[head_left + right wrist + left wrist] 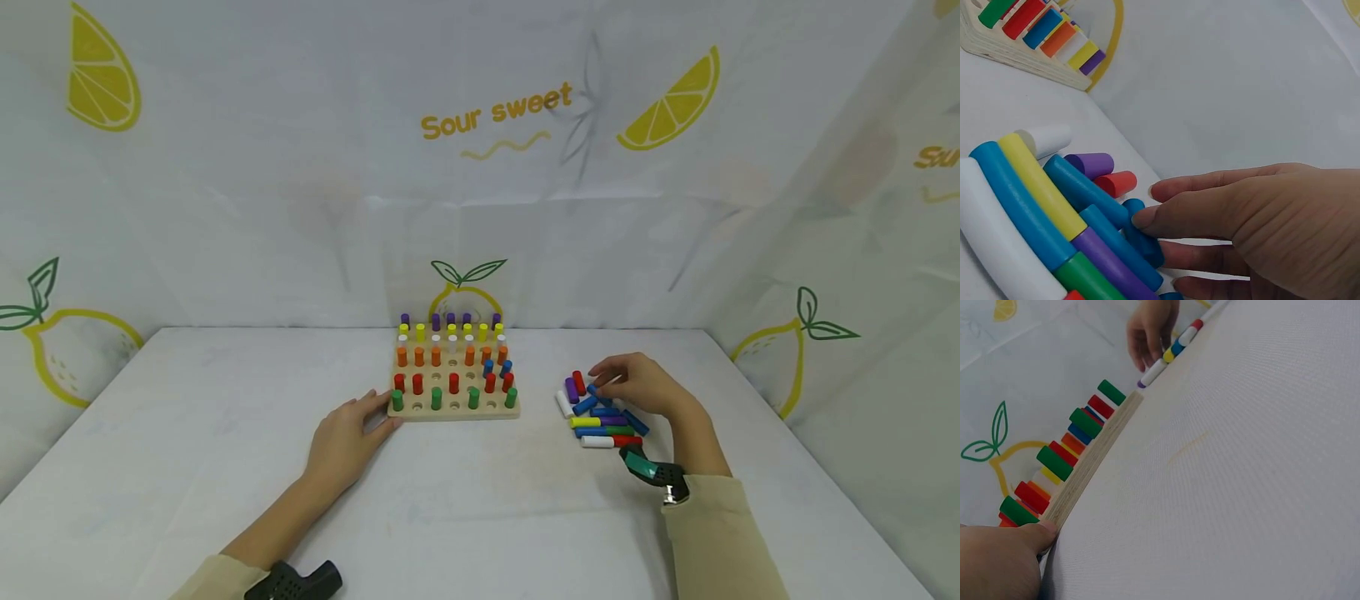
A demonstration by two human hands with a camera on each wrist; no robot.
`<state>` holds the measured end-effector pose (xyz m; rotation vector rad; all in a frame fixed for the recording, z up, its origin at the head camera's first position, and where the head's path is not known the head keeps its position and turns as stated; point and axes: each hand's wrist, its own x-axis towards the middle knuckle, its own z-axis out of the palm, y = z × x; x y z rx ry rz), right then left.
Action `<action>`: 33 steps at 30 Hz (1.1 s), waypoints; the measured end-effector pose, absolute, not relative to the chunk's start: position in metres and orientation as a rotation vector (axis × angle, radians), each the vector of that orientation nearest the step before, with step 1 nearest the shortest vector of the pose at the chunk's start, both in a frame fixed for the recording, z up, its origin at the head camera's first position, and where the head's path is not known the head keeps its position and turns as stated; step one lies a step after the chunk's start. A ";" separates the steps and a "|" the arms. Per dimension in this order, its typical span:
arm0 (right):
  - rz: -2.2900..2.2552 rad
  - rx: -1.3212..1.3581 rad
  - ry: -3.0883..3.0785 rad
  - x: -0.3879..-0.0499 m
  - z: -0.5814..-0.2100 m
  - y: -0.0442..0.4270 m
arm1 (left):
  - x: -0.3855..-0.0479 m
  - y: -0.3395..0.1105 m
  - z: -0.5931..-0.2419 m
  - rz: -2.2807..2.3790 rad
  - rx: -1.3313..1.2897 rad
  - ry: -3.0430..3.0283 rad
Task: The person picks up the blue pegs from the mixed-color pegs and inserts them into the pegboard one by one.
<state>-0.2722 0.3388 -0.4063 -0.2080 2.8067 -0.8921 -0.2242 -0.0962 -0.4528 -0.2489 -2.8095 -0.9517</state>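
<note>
A wooden pegboard (454,408) stands at the table's far middle, with rows of upright coloured pegs and some bare holes. My left hand (347,442) holds its front left corner, the thumb (1040,535) against the front edge. To the board's right lies a group of loose pegs (600,421) in white, blue, yellow, purple, green and red. Over the far side of this group, my right hand (637,382) pinches a blue peg (1143,240) between thumb and fingers. That peg is tilted beside other blue pegs, and the fingers partly cover it.
The white-covered table (480,508) ends at a white curtain (300,167) printed with lemons, just behind the pegboard. Near the right hand lie a red peg (1116,184) and a purple peg (1090,164).
</note>
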 end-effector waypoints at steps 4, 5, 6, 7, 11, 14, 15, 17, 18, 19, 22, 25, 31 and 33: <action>-0.882 -0.180 2.824 -0.273 -0.408 0.338 | -0.224 -0.096 -0.453 -0.952 -0.248 -2.811; -0.877 -0.171 2.827 -0.273 -0.409 0.338 | -0.224 -0.096 -0.453 -0.950 -0.247 -2.811; -0.875 -0.164 2.827 -0.273 -0.409 0.337 | -0.224 -0.096 -0.453 -0.948 -0.248 -2.812; -0.872 -0.155 2.828 -0.273 -0.409 0.337 | -0.224 -0.096 -0.452 -0.946 -0.247 -2.813; -0.840 -0.125 2.847 -0.274 -0.410 0.335 | -0.224 -0.096 -0.452 -0.942 -0.246 -2.807; -0.811 -0.103 2.861 -0.274 -0.410 0.334 | -0.224 -0.096 -0.451 -0.942 -0.244 -2.809; -0.802 -0.098 2.863 -0.274 -0.410 0.333 | -0.224 -0.096 -0.451 -0.941 -0.244 -2.810; -0.789 -0.091 2.867 -0.274 -0.410 0.332 | -0.224 -0.096 -0.451 -0.942 -0.244 -2.817; -0.781 -0.092 2.870 -0.274 -0.411 0.332 | -0.224 -0.096 -0.451 -0.944 -0.244 -2.817; -0.776 -0.092 2.872 -0.274 -0.411 0.332 | -0.224 -0.096 -0.451 -0.946 -0.243 -2.819; -0.769 -0.100 2.879 -0.275 -0.413 0.332 | -0.224 -0.096 -0.450 -0.950 -0.244 -2.823; -0.769 -0.117 2.882 -0.275 -0.414 0.334 | -0.224 -0.096 -0.451 -0.948 -0.246 -2.821; -0.769 -0.155 2.905 -0.275 -0.412 0.335 | -0.224 -0.096 -0.452 -0.941 -0.247 -2.818; -0.777 -0.162 2.915 -0.274 -0.411 0.334 | -0.225 -0.096 -0.452 -0.936 -0.248 -2.821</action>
